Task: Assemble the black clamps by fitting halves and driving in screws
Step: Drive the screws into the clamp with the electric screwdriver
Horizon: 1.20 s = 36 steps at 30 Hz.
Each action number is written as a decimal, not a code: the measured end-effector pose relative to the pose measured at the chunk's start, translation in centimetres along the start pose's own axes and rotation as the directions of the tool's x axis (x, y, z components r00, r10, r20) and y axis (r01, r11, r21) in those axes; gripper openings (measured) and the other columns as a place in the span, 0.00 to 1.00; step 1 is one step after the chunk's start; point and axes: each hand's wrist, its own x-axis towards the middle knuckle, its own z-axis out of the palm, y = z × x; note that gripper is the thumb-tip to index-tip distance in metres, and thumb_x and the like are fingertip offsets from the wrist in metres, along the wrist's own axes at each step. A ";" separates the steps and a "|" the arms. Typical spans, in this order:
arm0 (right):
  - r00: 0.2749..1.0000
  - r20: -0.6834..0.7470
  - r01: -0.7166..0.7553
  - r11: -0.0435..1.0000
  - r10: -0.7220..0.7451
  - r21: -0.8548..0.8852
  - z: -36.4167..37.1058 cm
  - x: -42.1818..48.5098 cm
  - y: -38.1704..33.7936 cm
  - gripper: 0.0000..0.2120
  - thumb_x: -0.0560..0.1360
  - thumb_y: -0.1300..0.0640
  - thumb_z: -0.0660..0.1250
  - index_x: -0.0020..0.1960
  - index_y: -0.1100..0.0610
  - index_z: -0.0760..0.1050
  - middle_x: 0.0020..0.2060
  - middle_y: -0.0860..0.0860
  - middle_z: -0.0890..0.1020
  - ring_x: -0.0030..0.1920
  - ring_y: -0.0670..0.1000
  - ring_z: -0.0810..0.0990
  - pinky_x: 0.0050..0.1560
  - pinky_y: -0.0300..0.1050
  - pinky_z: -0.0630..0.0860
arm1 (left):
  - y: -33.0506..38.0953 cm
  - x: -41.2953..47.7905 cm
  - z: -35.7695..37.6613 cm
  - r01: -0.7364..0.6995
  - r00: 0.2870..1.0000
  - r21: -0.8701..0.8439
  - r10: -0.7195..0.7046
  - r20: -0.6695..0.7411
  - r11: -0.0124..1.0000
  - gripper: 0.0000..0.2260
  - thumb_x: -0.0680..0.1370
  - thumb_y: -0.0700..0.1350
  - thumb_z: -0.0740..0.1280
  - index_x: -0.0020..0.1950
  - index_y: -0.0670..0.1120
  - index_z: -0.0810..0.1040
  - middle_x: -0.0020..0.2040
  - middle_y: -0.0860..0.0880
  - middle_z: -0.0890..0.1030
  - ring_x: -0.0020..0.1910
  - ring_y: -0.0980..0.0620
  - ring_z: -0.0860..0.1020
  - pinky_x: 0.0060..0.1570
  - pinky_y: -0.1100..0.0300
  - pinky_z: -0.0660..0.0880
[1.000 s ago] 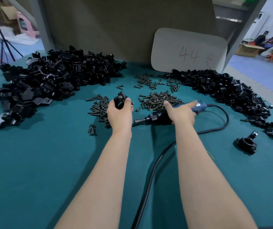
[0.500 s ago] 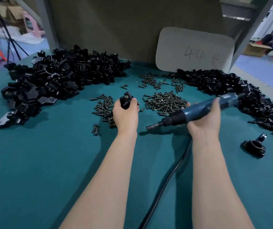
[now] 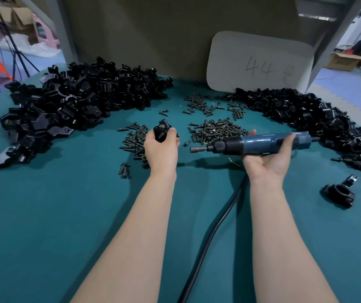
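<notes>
**Clamp in one hand, driver in the other**

The left hand hovers over the middle of the table, its fingers and thumb curled round a small black clamp that sticks up out of the fist. The right hand lies palm up just beside it, thumb and fingers wrapped round the blue body of an electric screwdriver. The tool lies nearly level, and its metal tip points left toward the clamp without touching it. Its black cord runs down between the forearms to the near edge of the table.

A heap of dark screws lies behind the driver, and a second scatter of screws lies under and left of the left hand. A large pile of black clamp halves fills the far left corner; another pile curves along the far right side. One assembled clamp sits alone near the right edge. A pale card marked "44" leans at the far edge.
</notes>
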 end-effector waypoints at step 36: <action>0.990 -0.035 0.137 0.991 -0.137 -0.002 0.7 -0.5 0.2 0.23 0.75 0.48 0.70 0.65 0.56 0.70 0.60 0.56 0.77 0.50 0.56 0.81 0.62 0.57 0.74 | -0.5 0.2 -0.3 -0.065 0.998 0.229 0.068 -0.005 0.971 0.04 0.77 0.45 0.69 0.43 0.49 0.77 0.45 0.47 0.82 0.49 0.43 0.81 0.55 0.48 0.78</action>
